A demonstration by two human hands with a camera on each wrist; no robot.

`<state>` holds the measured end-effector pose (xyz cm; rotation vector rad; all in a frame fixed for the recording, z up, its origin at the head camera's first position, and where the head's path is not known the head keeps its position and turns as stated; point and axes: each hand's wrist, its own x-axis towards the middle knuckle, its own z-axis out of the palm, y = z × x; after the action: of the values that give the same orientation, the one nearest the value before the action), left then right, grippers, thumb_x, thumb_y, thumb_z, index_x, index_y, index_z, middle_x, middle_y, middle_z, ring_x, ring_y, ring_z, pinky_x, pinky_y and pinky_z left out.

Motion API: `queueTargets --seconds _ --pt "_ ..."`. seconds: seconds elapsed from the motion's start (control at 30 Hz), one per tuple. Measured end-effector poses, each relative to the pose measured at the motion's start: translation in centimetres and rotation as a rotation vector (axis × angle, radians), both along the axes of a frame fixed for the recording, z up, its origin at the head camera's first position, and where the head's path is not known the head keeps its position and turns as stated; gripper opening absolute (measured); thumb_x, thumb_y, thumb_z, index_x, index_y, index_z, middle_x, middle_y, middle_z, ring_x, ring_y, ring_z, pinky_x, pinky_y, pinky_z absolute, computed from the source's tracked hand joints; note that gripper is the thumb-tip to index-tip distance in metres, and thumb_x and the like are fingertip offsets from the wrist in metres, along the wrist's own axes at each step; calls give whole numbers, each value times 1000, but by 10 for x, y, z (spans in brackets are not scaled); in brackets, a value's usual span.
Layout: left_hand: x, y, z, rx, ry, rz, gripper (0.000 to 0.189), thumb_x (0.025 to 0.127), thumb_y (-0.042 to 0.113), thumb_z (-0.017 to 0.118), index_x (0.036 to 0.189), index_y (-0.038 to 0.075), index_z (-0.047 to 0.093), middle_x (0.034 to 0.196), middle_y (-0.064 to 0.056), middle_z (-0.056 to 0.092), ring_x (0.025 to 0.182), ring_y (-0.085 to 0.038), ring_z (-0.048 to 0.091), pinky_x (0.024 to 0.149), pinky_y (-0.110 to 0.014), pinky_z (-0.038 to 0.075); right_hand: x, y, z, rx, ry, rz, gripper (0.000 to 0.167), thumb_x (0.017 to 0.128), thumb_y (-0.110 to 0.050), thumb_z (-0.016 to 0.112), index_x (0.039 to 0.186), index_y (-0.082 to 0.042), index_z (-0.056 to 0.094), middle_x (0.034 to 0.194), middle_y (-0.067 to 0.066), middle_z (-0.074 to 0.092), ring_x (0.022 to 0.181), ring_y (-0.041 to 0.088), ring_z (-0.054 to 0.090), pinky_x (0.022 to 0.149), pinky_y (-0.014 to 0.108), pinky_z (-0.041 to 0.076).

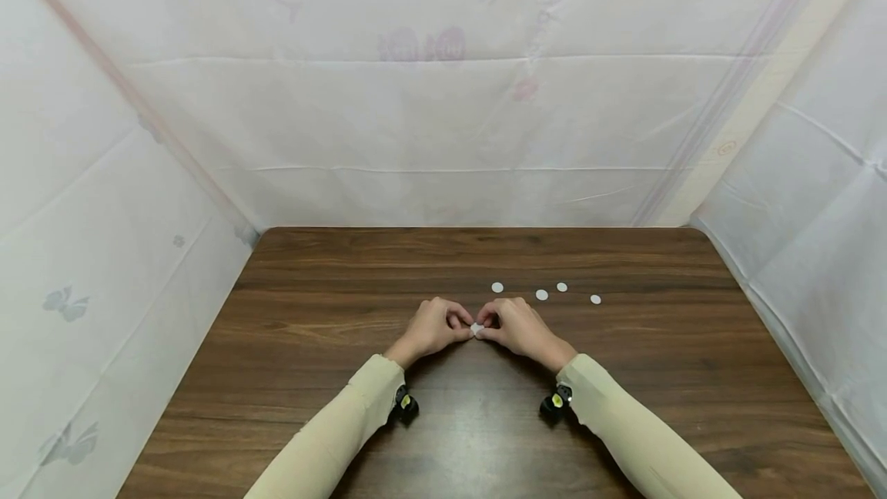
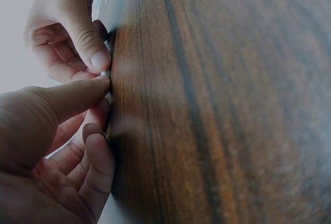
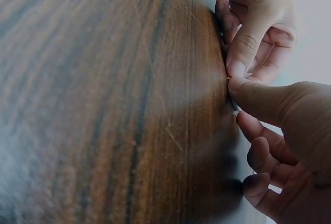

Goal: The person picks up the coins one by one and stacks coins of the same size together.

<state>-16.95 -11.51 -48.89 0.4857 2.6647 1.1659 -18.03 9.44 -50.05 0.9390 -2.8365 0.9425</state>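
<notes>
Both hands meet near the middle of the table over a small, thin white disc point(image 1: 476, 329). My left hand point(image 1: 433, 327) pinches its left side between thumb and forefinger. From the right, my right hand point(image 1: 521, 329) grips the opposite side in the same way. In the left wrist view, the thumb tips of the left hand point(image 2: 46, 125) and right hand point(image 2: 70, 25) come close together low over the wood. Only slivers of white show between the fingers in the right wrist view, as the fingertips cover most of the disc.
Several flat white discs lie beyond the right hand: one disc point(image 1: 497, 287) straight behind the hands, another disc point(image 1: 542, 295) to its right, and one disc point(image 1: 596, 299) farthest right. White curtains point(image 1: 443, 122) stand around the back and sides of the brown wooden table point(image 1: 291, 376).
</notes>
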Motion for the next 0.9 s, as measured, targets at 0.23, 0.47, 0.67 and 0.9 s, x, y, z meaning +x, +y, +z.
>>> queueTargets --seconds 0.23,0.47,0.67,0.9 --pt "1 -1 0 8 0 -2 7 87 14 84 93 14 80 68 7 68 59 -5 59 56 -24 47 0 0 -1 0 -2 -4 12 86 -24 86 90 -20 76 82 -13 70 74 1 62 67 23 51" --pt "1 0 -1 9 -10 7 7 87 14 84 94 14 80 69 7 68 60 -5 60 57 -25 47 0 0 -2 -3 -5 0 13 85 -24 87 90 -20 76 82 -14 69 74 3 64 67 23 51" --pt "1 0 -1 2 -5 8 8 87 15 84 93 15 80 68 8 68 60 -5 59 57 -25 47 -1 1 -3 -20 -1 21 13 85 -24 87 91 -20 76 81 -15 69 73 1 62 67 23 50" --pt "0 0 -3 4 2 9 7 87 15 84 92 16 80 67 9 67 59 -5 60 56 -25 47 -3 4 1 -36 -4 52 15 85 -24 87 93 -18 76 81 -12 71 74 4 65 69 23 51"
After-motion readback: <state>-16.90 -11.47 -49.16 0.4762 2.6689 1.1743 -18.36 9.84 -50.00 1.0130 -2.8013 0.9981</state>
